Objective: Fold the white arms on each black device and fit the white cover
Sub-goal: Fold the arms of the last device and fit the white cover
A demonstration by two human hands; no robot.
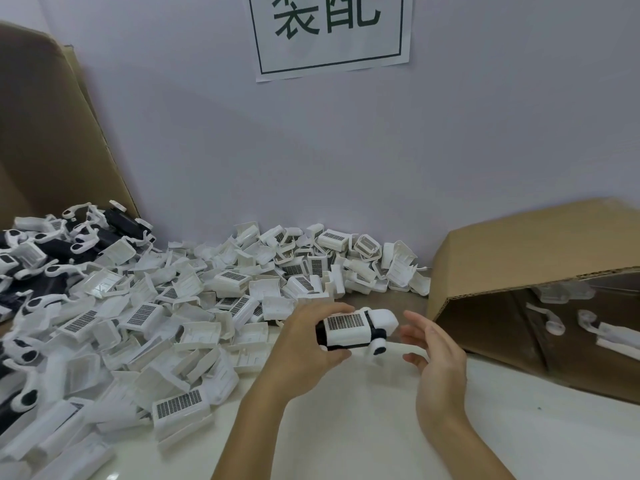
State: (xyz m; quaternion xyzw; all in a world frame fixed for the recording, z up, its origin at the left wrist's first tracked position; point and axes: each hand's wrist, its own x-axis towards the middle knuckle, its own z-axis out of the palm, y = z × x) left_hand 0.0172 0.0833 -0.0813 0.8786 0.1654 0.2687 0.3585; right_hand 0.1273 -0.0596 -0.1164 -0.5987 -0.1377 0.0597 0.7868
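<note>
- Landmark = cardboard box (512, 251) lying on its side at the right of the white table (346, 427); a few finished white units are dimly seen inside it.
- Wall (311, 150) behind the box, printed paper sign (330, 32) up on it.
- Tall cardboard sheet (45, 133) leans far left of the box.
- Pile of white covers (194, 306) spreads left of the box to the table's left edge; many show a dark grid panel. Uncovered black devices with white arms (69, 240) sit at the far-left end of the pile, well apart from the box.
- Left hand (304, 344), just left of the box mouth, grips the black device (349, 332): fingers curl over its top far edge, thumb under the near edge.
- Right hand (436, 351) sits between device and box mouth, fingers spread and relaxed, holding nothing, not touching the device.
- The device is held above the table with a white cover (346, 327) already on the body, grid panel up. A white arm (379, 348) with a dark round end sticks out toward the right hand, beyond the left grip.
- Handling, my guess: light, rigid moulded plastic, smooth and a bit slippery; arm hinges and cover clips look like the weak spots. Best held by the body's long edges, not the arms.
- Cover looks seated; can't tell if fully clipped.
</note>
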